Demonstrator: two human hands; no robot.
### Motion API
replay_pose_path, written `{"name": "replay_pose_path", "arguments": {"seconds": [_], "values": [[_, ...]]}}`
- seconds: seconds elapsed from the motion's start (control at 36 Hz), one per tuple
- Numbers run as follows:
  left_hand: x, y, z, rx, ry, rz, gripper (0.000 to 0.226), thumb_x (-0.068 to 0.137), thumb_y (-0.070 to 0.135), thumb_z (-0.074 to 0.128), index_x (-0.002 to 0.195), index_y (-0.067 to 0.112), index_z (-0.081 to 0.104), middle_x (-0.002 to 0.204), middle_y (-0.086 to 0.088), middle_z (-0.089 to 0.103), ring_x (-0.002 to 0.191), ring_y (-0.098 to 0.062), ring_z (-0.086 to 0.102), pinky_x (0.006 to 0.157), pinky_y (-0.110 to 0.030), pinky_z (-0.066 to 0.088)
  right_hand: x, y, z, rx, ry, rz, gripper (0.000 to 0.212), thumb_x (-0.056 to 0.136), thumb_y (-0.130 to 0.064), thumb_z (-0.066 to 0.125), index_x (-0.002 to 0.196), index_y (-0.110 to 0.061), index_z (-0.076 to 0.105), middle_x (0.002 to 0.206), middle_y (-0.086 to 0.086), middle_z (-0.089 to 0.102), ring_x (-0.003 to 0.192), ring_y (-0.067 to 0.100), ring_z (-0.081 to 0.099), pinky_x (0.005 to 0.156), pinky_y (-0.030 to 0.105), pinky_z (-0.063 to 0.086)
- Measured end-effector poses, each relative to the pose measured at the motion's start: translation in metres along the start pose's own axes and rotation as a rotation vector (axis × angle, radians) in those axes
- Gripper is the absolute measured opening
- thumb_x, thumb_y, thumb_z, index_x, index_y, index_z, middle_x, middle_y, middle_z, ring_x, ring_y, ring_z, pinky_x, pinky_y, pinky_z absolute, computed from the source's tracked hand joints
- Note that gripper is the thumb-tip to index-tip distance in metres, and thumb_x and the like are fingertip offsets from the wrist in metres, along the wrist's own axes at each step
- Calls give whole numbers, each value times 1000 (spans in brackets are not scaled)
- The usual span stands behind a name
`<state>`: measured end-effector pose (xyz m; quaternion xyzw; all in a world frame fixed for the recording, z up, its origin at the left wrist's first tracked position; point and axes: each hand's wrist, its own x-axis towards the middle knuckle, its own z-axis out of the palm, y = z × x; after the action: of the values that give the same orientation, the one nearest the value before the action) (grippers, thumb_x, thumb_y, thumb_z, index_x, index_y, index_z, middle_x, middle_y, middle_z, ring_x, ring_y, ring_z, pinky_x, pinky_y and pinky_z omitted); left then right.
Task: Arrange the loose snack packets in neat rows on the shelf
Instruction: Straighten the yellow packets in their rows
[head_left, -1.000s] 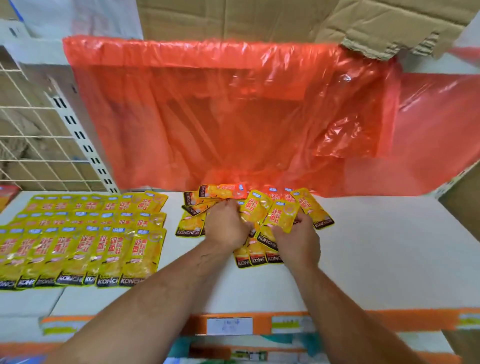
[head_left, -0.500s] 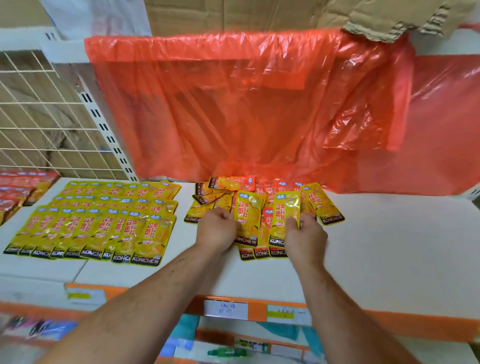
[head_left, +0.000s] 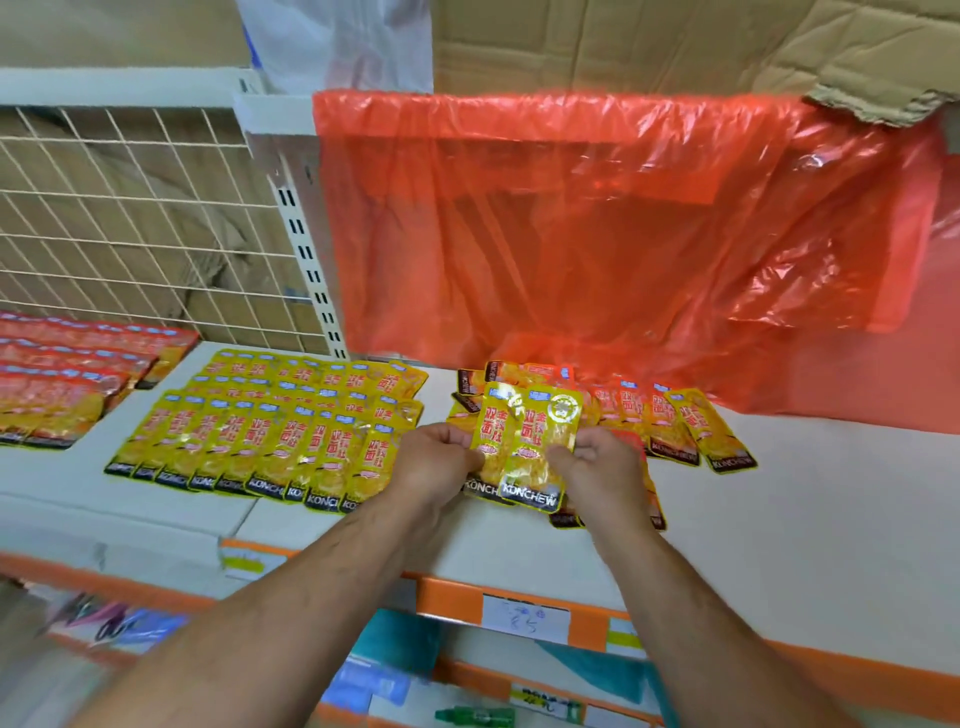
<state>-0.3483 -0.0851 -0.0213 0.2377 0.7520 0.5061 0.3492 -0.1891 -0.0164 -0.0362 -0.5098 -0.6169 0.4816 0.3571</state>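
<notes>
Two glossy yellow foil snack packets (head_left: 524, 452), with red characters above a black band reading KONCHEW, are held just above the white shelf (head_left: 805, 519). The left hand (head_left: 434, 460) pinches one edge, the right hand (head_left: 597, 462) the other. A loose pile of the same packets (head_left: 675, 426) lies just behind, and neat yellow rows (head_left: 260, 441) lie to the left

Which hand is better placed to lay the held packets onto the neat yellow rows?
Probably left: the left hand grips the held packets and sits beside the neat rows; the right hand holds their far edge, nearer the loose pile.
</notes>
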Motion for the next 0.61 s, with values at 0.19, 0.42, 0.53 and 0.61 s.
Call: {"name": "replay_pose_path", "arguments": {"seconds": [0.19,0.42,0.53,0.61], "values": [[7,0,-52,-73,-74,-19,23,79,-5,73,71,13,61,62,-3,58,46,-8,48,43,-16,36,-7,-15,42,-75,-36,0,46,80,-21,77,56,-19,37,52,-4,30,52,18,28,57,32,22],[34,-17,-150,-118,-71,-37,20,76,-2,76,78,15,64,66,-1,62,53,-14,50,53,-22,40,-30,-51,138,-48,-19,15,43,71,-21,79,54,-19,39,54,1,29,51,17,28,50,28,20],[51,-27,-212,-74,-104,8,23,77,-2,74,72,15,60,59,1,55,47,-11,43,45,-18,33,-45,-68,196,-48,-37,32,45,70,-20,79,49,-18,39,50,-5,31,49,18,32,53,30,27],[64,-39,-260,-17,-120,29,26,78,0,75,70,17,57,60,5,54,51,-10,44,47,-20,31,-61,-80,240,-51,-40,43,50,78,-14,77,50,-19,36,48,-8,29,43,12,25,47,27,20]]}}
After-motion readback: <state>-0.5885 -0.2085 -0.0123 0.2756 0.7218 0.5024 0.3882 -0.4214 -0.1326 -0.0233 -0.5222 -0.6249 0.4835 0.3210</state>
